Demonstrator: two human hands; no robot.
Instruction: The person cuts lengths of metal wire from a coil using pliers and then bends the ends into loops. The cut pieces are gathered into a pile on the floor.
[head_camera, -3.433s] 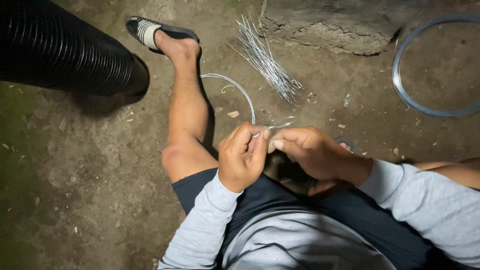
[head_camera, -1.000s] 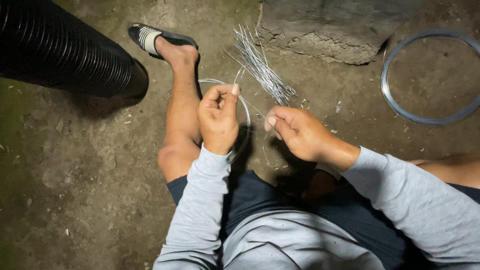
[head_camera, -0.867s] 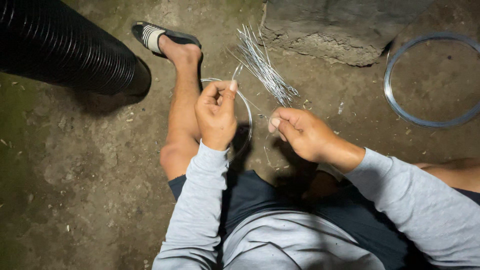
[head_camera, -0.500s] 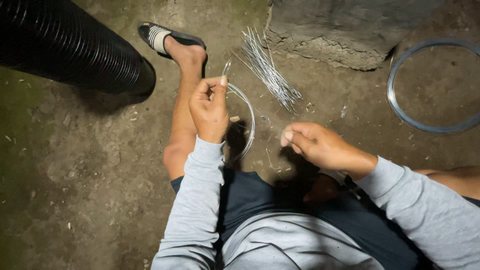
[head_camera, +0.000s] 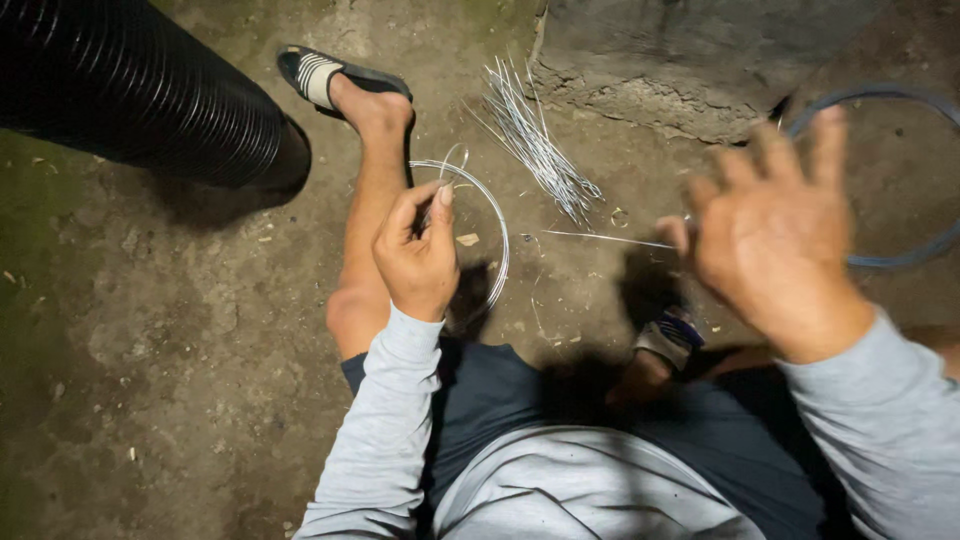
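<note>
My left hand is closed, with thumb and forefinger pinching a thin silver wire whose small bent end sticks up above the fingers. A small wire coil curves around that hand, beside my left leg. My right hand is raised on the right with its fingers spread. Its thumb and forefinger pinch the end of a straight wire piece that points left over the ground. A bundle of cut straight wires lies on the dirt between and beyond both hands.
A black corrugated pipe lies at the upper left. A rough concrete block sits at the top, a large wire coil at the right edge. My sandalled left foot and right foot rest on the dirt.
My hands have come apart. The right hand swung up and to the right, spreading its fingers and drawing a straight wire out. The left hand dropped slightly toward the small coil.
</note>
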